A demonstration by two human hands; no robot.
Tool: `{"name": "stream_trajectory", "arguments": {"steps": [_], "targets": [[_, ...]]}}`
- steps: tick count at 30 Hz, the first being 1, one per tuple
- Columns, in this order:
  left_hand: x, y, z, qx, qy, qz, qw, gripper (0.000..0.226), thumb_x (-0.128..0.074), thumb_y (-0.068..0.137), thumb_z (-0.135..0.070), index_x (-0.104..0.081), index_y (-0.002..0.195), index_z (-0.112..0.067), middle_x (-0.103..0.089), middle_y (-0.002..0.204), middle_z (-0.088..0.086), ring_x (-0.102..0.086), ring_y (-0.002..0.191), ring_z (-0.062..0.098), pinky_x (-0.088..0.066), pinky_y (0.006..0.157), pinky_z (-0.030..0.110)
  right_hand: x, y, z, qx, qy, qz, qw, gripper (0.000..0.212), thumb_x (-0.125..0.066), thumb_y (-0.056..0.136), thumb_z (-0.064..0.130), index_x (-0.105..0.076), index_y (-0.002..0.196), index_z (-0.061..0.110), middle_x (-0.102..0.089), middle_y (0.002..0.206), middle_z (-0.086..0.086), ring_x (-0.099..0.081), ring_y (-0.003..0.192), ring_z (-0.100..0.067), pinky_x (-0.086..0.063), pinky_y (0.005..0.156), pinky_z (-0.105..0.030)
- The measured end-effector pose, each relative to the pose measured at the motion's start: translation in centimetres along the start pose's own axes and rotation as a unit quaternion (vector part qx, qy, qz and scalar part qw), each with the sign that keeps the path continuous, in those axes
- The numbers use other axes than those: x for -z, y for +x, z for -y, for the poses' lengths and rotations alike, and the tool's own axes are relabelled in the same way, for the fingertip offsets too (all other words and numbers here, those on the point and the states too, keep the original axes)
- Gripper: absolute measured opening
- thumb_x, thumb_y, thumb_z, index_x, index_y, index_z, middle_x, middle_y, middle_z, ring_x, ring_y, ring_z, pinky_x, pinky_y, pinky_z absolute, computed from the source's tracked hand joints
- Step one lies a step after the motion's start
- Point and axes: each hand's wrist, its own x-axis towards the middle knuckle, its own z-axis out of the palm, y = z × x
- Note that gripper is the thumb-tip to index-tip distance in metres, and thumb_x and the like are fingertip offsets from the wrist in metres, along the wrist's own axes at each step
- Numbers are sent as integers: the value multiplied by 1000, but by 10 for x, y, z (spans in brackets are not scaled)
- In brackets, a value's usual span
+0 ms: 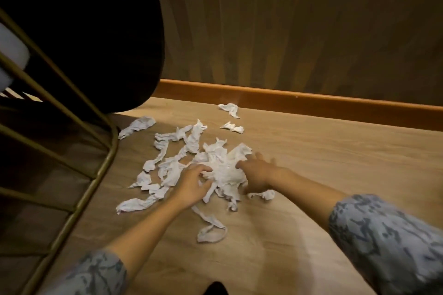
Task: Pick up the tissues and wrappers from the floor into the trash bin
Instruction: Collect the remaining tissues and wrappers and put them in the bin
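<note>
Several crumpled white tissues lie scattered on the wooden floor [311,163]. A bunched wad of tissue [223,170] sits in the middle of them, between both my hands. My left hand [191,187] curls its fingers into the wad's left side. My right hand [257,173] cups the wad from the right, fingers bent around it. Long twisted tissue strips [165,151] trail to the left, and a looped strip [211,230] lies nearer to me. Two small scraps, one [230,109] by the wall and one [232,127] closer in, lie apart. No trash bin is in view.
A gold metal frame [96,175] with bars runs along the left side. A large dark rounded shape [96,31] hangs above it. A wooden skirting board [311,103] and a panelled wall close off the far side. A dark object [215,288] shows at the bottom edge.
</note>
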Motion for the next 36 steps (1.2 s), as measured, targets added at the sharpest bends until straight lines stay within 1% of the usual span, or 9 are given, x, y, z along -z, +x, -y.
{"name": "stream_trajectory", "arguments": {"steps": [3,7,11,14,18,22,26,31,36], "targets": [[-21,6,36,75,91,-82,990,53,-66,85,-35,-49,132,-20,-22,154,12,-13,145,31,-9,116,45,-38,18,8,-127,131,34,983,117,-73,69,66,4,152,35,26,158,-10,18,144,-43,-8,107,-73],[-43,1,57,77,104,-148,980,74,-50,86,-56,-29,148,-22,-2,160,14,12,146,32,12,113,60,-83,38,27,-141,232,-46,961,124,-69,66,73,22,145,48,43,149,-11,29,139,-43,-7,110,-69],[-66,3,73,30,65,-126,989,72,-35,85,-65,-27,148,-32,3,160,8,12,147,27,4,115,59,-112,52,47,-54,264,-217,938,89,-61,85,59,-7,153,39,25,157,-9,23,145,-28,-5,118,-42],[-72,8,83,3,59,-147,987,65,-54,82,-54,-41,142,-31,-28,152,11,-17,143,28,-7,116,59,-124,56,54,-38,274,-269,923,54,-66,90,23,-47,140,17,-16,158,-12,-12,147,-26,-23,113,-26],[-72,13,90,-60,68,-198,976,38,-63,84,-39,-66,118,-23,-53,110,5,-51,109,26,-12,117,52,-122,53,53,-48,337,-310,888,21,-68,76,12,-62,96,12,-49,109,2,-51,101,-20,-34,80,-9],[-63,13,93,-95,-16,-198,976,20,-61,86,-15,-67,105,-12,-51,95,1,-46,92,15,-49,84,46,-102,42,46,-95,406,-408,812,36,-63,73,-4,-60,102,17,-49,94,0,-50,82,-13,-34,71,-3],[-60,6,83,-17,-115,-255,960,56,-59,79,10,-48,131,-8,-44,126,12,-45,119,22,-43,101,38,-93,34,34,-136,438,-457,762,48,-52,80,-14,-69,114,15,-44,110,-5,-46,98,0,-35,87,-8],[-64,2,81,-30,-107,-251,962,64,-43,75,22,-63,122,-18,-41,142,3,-29,137,21,-34,110,49,-107,39,30,-126,373,-424,816,19,-51,77,5,-64,89,10,-51,130,-7,-41,120,-24,-36,94,-30],[-75,-11,88,-36,-21,-228,973,34,-39,81,-16,-70,91,-25,-65,115,-5,-33,138,22,-2,114,64,-136,36,45,-14,185,-301,935,71,-54,77,26,-35,145,34,-21,158,-5,-18,142,-26,-24,109,-45]]}}
